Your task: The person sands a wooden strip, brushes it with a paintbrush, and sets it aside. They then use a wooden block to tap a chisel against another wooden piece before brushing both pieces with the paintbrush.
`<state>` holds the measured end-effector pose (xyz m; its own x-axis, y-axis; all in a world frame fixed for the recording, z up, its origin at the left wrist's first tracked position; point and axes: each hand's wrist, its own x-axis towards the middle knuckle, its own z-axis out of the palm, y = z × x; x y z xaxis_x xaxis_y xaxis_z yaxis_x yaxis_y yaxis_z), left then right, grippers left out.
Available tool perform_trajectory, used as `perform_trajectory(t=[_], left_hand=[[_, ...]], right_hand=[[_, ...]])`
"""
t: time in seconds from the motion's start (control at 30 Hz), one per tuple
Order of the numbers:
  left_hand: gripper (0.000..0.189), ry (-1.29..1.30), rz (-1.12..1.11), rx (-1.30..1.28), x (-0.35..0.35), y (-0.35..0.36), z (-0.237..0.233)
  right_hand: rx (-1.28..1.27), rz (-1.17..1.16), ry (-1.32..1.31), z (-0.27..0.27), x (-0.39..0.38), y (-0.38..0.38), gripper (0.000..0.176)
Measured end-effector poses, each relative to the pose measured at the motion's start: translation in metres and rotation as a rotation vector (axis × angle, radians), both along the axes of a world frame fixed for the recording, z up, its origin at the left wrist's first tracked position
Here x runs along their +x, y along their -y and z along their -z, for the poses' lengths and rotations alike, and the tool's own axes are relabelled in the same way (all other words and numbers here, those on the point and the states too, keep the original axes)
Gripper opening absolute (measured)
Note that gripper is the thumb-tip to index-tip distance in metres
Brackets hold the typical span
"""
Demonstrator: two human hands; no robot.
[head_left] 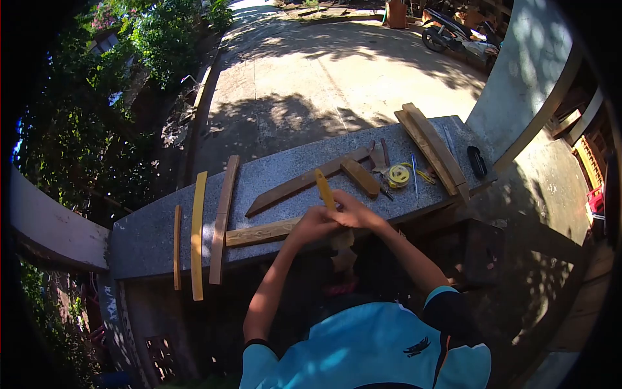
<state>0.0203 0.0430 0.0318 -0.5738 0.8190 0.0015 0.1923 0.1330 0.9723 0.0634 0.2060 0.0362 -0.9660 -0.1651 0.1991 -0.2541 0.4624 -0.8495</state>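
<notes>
My left hand [313, 224] and my right hand [354, 212] are together above the near edge of the stone-topped counter [278, 152]. Their fingers are closed around a yellow, flat, stick-like piece [324, 188] that points up and away from me. What it is exactly, and its lower end, are hidden by the fingers. Beneath and left of my hands a pale wooden strip [262, 233] lies along the counter. Just beyond them are a rounded wooden block [360, 178] and a long brown board [301, 184] with an angled end.
Three strips, a thin one [177, 246], a yellow one [199, 236] and a brown one [224, 220], overhang the counter's front edge at left. A yellow tape measure [398, 175], a pen [414, 176], stacked boards [433, 149] and a black object [477, 161] lie at right.
</notes>
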Motion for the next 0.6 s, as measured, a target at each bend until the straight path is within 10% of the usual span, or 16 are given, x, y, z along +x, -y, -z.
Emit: perform_trajectory(t=[0.07, 0.23, 0.33, 0.47, 0.6], left_hand=[[0.033, -0.051, -0.047, 0.027, 0.003, -0.007, 0.002], [0.055, -0.893, -0.259, -0.270, 0.003, 0.025, 0.005], [0.058, -0.964, -0.217, -0.506, -0.001, 0.046, 0.020], [0.054, -1.025, -0.133, -0.413, -0.008, 0.045, 0.016], [0.051, -0.828, -0.076, -0.473, -0.018, 0.044, 0.006]], right_hand=[[-0.345, -0.075, 0.397, -0.006, 0.003, 0.004, 0.041], [-0.298, 0.182, 0.040, -0.022, 0.019, -0.035, 0.034], [-0.142, 0.451, -0.659, -0.026, 0.028, -0.047, 0.027], [0.307, -0.180, -0.215, 0.009, 0.063, -0.039, 0.021], [-0.131, -0.025, -0.214, -0.046, 0.065, -0.036, 0.017]])
